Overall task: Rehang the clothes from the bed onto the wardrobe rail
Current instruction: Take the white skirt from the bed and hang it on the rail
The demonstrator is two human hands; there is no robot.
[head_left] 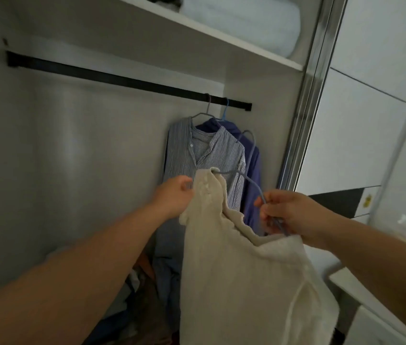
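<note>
The left hand point(172, 196) pinches a fluffy cream sweater point(241, 282); the right hand point(287, 211) grips its thin wire hanger point(251, 181). Two shirts, one striped shirt point(197, 155) and one purple shirt point(253, 168), hang from the straight black rail point(112, 77).

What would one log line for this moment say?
left hand holds cream sweater | right hand pinches its hanger | rail: striped shirt, purple garment hung
</note>
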